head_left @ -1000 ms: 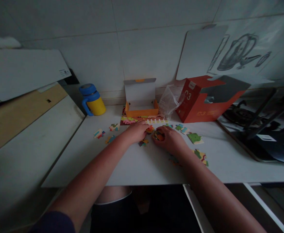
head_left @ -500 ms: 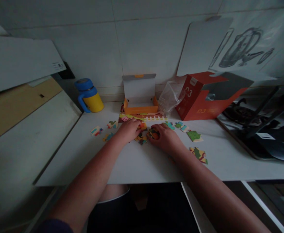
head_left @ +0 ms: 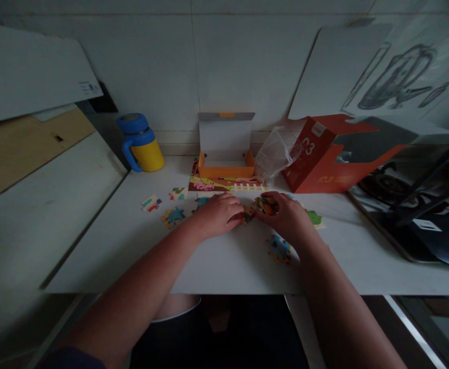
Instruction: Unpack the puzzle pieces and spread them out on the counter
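My right hand (head_left: pixel 287 212) grips a dark, orange-patterned jigsaw puzzle piece (head_left: pixel 268 205) between thumb and fingers, just above the white tabletop. Close beside it, my left hand (head_left: pixel 222 212) has its fingers curled onto another jigsaw piece (head_left: pixel 248 215), largely covered by the fingertips. Loose pieces lie round both hands: a blue and yellow piece (head_left: pixel 173 217) and a pale one (head_left: pixel 178 193) to the left, a blue piece (head_left: pixel 280 248) below my right wrist, and a green piece (head_left: pixel 315 218) partly behind the right forearm.
An open orange box (head_left: pixel 226 171) stands on a printed picture sheet (head_left: pixel 205 184) at the back. Right of it are a clear plastic bag (head_left: pixel 274 154) and a red carton (head_left: pixel 316 159). A blue and yellow flask (head_left: pixel 143 148) stands back left; black racks (head_left: pixel 412 205) sit far right.
Both hands have shifted to the right along the table, the right one with its puzzle piece. The blue piece below the right wrist now shows more fully. The camera view has moved slightly.
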Action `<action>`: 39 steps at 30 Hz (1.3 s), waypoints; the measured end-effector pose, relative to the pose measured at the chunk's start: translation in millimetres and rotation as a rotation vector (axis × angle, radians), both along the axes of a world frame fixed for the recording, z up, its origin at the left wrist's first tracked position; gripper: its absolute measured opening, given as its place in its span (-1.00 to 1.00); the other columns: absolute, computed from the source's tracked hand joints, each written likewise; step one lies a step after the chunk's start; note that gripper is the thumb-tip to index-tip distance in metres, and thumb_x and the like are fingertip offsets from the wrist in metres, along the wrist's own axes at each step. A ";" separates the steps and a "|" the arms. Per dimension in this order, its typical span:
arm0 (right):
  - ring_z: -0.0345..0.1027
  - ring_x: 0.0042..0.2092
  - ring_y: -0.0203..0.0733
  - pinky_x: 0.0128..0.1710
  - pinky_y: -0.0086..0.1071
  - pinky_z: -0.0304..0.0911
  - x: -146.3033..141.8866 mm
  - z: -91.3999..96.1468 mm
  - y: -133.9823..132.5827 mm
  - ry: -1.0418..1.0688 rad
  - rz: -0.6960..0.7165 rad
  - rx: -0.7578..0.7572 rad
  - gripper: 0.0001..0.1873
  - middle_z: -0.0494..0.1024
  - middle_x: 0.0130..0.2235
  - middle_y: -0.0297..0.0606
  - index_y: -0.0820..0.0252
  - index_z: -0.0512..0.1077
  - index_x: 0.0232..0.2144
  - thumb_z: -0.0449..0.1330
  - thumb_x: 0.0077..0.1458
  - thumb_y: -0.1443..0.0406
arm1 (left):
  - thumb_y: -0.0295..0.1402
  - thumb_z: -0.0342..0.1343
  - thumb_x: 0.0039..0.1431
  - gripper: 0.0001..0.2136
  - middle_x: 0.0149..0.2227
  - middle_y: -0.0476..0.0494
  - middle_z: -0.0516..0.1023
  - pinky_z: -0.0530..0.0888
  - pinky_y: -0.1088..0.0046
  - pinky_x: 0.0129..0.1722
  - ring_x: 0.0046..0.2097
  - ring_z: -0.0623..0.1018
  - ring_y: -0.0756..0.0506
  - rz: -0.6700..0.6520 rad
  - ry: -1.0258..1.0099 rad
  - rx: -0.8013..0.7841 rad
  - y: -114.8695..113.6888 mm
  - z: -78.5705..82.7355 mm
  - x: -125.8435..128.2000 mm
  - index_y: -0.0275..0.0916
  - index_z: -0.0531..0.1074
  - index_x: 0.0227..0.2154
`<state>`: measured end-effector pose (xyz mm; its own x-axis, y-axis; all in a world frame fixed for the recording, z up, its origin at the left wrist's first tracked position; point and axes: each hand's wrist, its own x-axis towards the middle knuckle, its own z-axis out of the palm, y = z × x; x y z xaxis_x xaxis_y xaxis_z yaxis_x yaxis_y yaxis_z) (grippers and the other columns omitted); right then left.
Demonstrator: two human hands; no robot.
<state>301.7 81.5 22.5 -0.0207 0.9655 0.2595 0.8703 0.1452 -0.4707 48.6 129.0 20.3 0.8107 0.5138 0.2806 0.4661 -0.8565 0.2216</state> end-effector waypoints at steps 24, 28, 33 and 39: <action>0.58 -0.01 0.17 -0.04 -0.13 0.38 10.5 -16.0 12.7 -0.125 -0.307 -0.066 -0.46 0.68 -0.02 0.05 0.18 0.55 0.09 0.37 0.18 0.00 | -0.35 0.26 0.41 -0.91 -0.18 -0.12 0.64 0.47 0.23 -0.02 -0.07 0.56 -0.18 0.109 0.008 0.061 -4.7 -17.1 30.1 -0.20 0.63 -0.24; 0.60 -0.05 0.15 -0.10 -0.15 0.37 13.8 -12.4 12.7 -0.017 -0.329 -0.039 -0.45 0.70 -0.07 -0.03 0.11 0.57 0.07 0.36 0.15 -0.06 | -0.34 0.23 0.43 -0.87 -0.19 -0.14 0.64 0.46 0.20 -0.01 -0.06 0.56 -0.19 0.156 0.028 0.093 -3.4 -18.2 34.7 -0.22 0.62 -0.25; 0.61 -0.11 0.07 -0.16 -0.20 0.37 15.6 -6.3 15.4 0.214 -0.326 -0.086 -0.38 0.72 -0.12 -0.16 0.04 0.58 0.07 0.38 0.07 -0.13 | -0.32 0.16 0.48 -0.83 -0.17 -0.19 0.64 0.47 0.20 -0.05 -0.04 0.55 -0.23 0.284 0.039 0.146 2.0 -19.8 39.8 -0.26 0.61 -0.20; 0.61 -0.10 0.09 -0.11 -0.17 0.39 9.1 -3.1 7.2 0.138 -0.218 -0.012 -0.42 0.72 -0.10 -0.12 0.08 0.58 0.05 0.39 0.10 -0.09 | -0.27 0.18 0.47 -0.80 -0.16 -0.18 0.66 0.48 0.20 -0.02 -0.02 0.56 -0.22 0.209 0.048 0.122 4.3 -19.7 34.2 -0.23 0.64 -0.22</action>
<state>310.8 88.7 19.5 0.2230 0.9462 0.2343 0.8078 -0.0448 -0.5877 82.8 133.3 0.5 0.7042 0.6363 0.3150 0.6434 -0.7595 0.0958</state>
